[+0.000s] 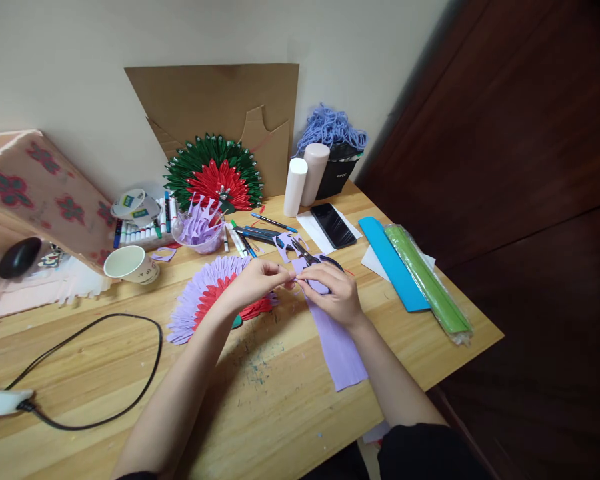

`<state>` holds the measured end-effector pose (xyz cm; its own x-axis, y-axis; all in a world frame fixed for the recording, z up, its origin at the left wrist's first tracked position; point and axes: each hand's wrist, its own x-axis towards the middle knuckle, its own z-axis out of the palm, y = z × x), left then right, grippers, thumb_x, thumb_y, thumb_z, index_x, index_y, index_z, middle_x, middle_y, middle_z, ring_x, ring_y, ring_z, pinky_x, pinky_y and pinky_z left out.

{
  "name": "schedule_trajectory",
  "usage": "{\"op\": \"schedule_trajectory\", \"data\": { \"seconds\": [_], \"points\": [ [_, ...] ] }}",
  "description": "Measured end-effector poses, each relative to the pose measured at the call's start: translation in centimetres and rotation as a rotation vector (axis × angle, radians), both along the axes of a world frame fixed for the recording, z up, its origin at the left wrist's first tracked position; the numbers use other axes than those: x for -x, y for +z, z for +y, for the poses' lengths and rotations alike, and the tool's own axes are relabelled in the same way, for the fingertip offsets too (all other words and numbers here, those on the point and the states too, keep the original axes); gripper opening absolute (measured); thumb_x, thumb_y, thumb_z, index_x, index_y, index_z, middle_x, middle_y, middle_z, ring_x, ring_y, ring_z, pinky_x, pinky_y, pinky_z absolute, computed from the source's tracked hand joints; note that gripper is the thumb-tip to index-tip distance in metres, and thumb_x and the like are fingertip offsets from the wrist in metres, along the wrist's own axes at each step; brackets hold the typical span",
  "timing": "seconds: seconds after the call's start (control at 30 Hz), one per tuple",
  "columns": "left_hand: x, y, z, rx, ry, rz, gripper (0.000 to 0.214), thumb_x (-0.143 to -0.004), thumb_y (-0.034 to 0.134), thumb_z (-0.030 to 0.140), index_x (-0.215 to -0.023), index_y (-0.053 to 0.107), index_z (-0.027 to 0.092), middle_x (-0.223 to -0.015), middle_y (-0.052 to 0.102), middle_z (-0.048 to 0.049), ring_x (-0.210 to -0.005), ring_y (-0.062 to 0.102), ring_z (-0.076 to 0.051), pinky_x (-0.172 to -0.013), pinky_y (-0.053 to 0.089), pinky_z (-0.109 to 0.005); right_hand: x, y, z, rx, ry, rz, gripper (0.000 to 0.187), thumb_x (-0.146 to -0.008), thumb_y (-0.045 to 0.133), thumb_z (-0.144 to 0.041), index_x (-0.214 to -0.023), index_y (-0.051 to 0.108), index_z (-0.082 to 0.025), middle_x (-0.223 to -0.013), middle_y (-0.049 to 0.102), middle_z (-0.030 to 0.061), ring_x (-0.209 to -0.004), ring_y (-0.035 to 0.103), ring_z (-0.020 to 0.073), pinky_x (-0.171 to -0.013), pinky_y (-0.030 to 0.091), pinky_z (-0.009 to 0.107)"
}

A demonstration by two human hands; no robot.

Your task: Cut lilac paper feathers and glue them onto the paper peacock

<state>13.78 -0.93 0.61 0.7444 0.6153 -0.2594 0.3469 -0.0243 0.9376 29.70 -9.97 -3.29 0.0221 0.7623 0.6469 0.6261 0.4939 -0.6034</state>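
Note:
My left hand [263,280] and my right hand [333,290] meet above the table, fingertips pinched together on a small piece of purple crepe paper that they mostly cover. Just beyond my right hand are black-handled scissors [305,253], partly hidden by it. A long strip of purple crepe paper [343,353] lies beneath my right hand and forearm. Under my left wrist sits a fan of purple and red paper petals [187,310], partly covered by the arm. Cut purple paper scraps [283,248] lie beside the scissor blades.
A bowl of purple scraps [200,233], a paper cup [133,265] and several markers stand behind. A green and red fan [220,177] leans on cardboard [215,93]. A phone [333,225], blue paper [393,263] and a green roll [427,283] lie right. A cable [160,340] loops left.

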Motion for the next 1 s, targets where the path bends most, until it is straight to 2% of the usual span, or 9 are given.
{"op": "schedule_trajectory", "data": {
  "seconds": [0.4,0.63,0.77,0.87,1.0],
  "points": [
    [0.02,0.43,-0.16,-0.079,-0.002,-0.004,0.026,-0.075,0.055,0.033,-0.065,0.067,0.012,-0.064,0.066,-0.002,-0.061,0.057,-0.012,-0.064,0.044,-0.023,-0.25,-0.01,-0.05,-0.071,0.018,-0.036,0.023,-0.075,0.062,-0.008,-0.092,0.065,-0.022,-0.084,0.07,0.0034,-0.078,0.064,0.0162,-0.074,0.052,0.032],
    [-0.04,0.25,-0.13,-0.118,-0.012,-0.026,0.029,-0.077,0.056,0.036,-0.064,0.068,0.013,-0.063,0.066,-0.0021,-0.058,0.055,-0.011,-0.061,0.043,-0.023,-0.42,0.05,-0.12,0.015,0.005,-0.018,0.017,-0.077,0.059,-0.014,-0.089,0.065,-0.025,-0.083,0.07,0.003,-0.079,0.065,0.0178,-0.074,0.052,0.034],
    [-0.06,0.11,-0.15,-0.163,-0.017,-0.032,0.028,-0.077,0.058,0.036,-0.071,0.07,0.012,-0.066,0.068,-0.0043,-0.058,0.057,-0.012,-0.058,0.042,-0.023,-0.28,0.35,-0.18,0.051,-0.02,0.019,0.014,-0.077,0.059,-0.015,-0.085,0.065,-0.024,-0.083,0.069,0.0032,-0.08,0.064,0.0176,-0.076,0.051,0.034],
    [-0.05,0.15,-0.2,-0.26,-0.038,-0.044,0.028,-0.079,0.057,0.036,-0.073,0.071,0.012,-0.068,0.069,-0.0053,-0.06,0.058,-0.013,-0.059,0.043,-0.023,-0.12,0.59,-0.22,0.091,-0.038,0.074,0.011,-0.076,0.06,-0.015,-0.081,0.066,-0.023,-0.082,0.068,0.0031,-0.08,0.064,0.0171,-0.076,0.051,0.032],
    [0.07,0.25,-0.28,-0.474,-0.069,-0.112,0.025,-0.08,0.058,0.035,-0.076,0.071,0.015,-0.073,0.07,-0.0046,-0.068,0.06,-0.014,-0.065,0.044,-0.024,-0.05,0.91,-0.27,0.114,-0.044,0.139,0.01,-0.075,0.061,-0.015,-0.079,0.066,-0.022,-0.082,0.068,0.0031,-0.079,0.064,0.017,-0.076,0.052,0.031]
  ]
}}
